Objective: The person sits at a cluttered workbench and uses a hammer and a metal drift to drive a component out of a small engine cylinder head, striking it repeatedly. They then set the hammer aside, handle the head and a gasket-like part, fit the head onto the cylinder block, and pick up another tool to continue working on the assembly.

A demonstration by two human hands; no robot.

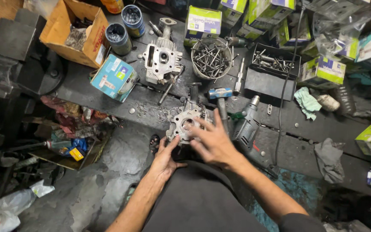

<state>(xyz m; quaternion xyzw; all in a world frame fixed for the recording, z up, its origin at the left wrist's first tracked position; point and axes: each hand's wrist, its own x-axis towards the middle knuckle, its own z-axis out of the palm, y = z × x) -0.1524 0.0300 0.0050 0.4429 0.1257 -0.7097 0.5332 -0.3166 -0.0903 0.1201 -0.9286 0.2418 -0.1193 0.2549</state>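
Cylinder head [184,124] at bench edge (grey metal); left hand [166,157] grips underside, right hand [211,139] fingers splayed flat on top.

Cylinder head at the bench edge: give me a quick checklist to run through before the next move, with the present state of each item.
1. Left hand supports the near cylinder head from below: ok.
2. Right hand lies spread over its top face: ok.
3. Head fully seated on the workbench: cannot tell, hands cover its near edge.
4. Hammer lies apart from the head: ok.
5. Electric drill close beside the right hand: not ok.
6. Second cylinder head out of the way: ok.
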